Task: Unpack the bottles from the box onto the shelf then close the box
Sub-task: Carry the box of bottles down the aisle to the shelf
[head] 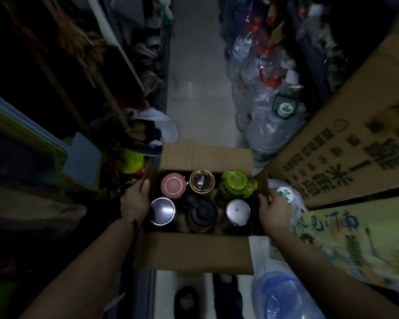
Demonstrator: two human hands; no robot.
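Fingers of both hands gripping side flaps, open cardboard box (194, 249), six upright bottles

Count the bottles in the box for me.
6. Back row: pink, brown-rimmed, green. Front row: silver-lidded, black, white-lidded. All stand upright in the box; none seems hidden.

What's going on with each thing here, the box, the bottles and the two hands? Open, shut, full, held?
Box: open, flaps folded out, six bottles inside.
Pink bottle: upright in box, lid on.
Green bottle: upright in box, capped.
Black bottle: upright in box, lid on.
Left hand: fingers gripping the box's left side flap.
Right hand: gripping the box's right side flap.
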